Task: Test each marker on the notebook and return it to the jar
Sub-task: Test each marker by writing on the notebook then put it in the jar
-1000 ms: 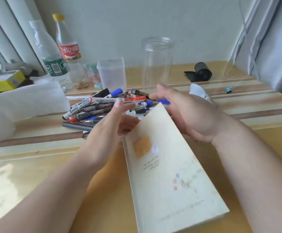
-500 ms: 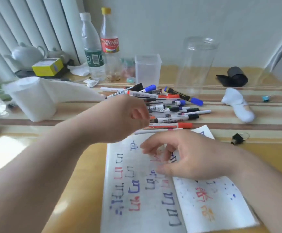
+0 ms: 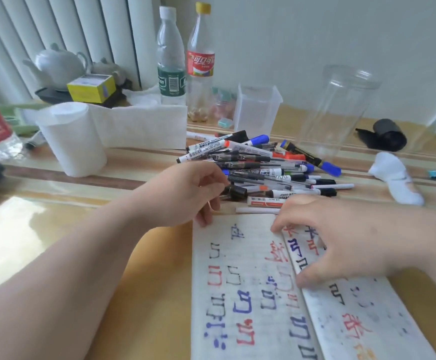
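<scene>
The notebook (image 3: pixel 237 320) lies open near me, its pages covered with red, blue and black test marks. My right hand (image 3: pixel 341 237) rests spread on the pages at the spine and holds nothing. Behind the notebook is a loose pile of markers (image 3: pixel 263 165). My left hand (image 3: pixel 185 193) is at the pile's near edge, fingers curled over a black-capped marker (image 3: pixel 237 192), thumb down at the notebook's corner. Whether it grips that marker is unclear. The tall clear jar (image 3: pixel 341 110) stands upright and empty behind the pile.
A square clear container (image 3: pixel 258 107) stands left of the jar. Two bottles (image 3: pixel 171 61), a paper towel roll (image 3: pixel 71 141), a yellow box (image 3: pixel 90 88) and a teapot (image 3: pixel 55 63) fill the back left. A white cloth (image 3: pixel 396 180) and a black roll (image 3: pixel 385 137) lie right.
The notebook was closed a second ago and now lies open. My right hand has settled onto its pages. My left hand has dropped to the near edge of the marker pile.
</scene>
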